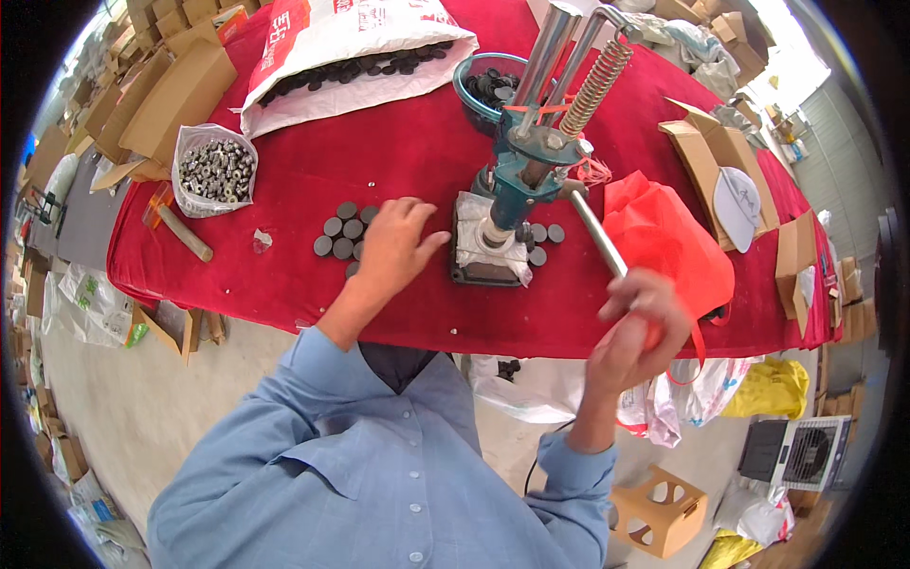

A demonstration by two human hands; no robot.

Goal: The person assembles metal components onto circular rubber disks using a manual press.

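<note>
A green hand press with a coil spring stands on the red-covered table, its base wrapped in white plastic. My right hand, slightly blurred, is closed round the end of the press's metal lever. To the left of the press, my left hand hovers with fingers stretched and thumb apart, holding nothing visible. Beside and partly under it lies a group of round black discs. A few more black discs lie right of the press base. What sits under the press ram is mostly hidden.
A white sack of black pieces lies at the back, beside a teal bowl. Further left are a bag of metal parts and a wooden-handled hammer. A red bag and a cardboard box occupy the right.
</note>
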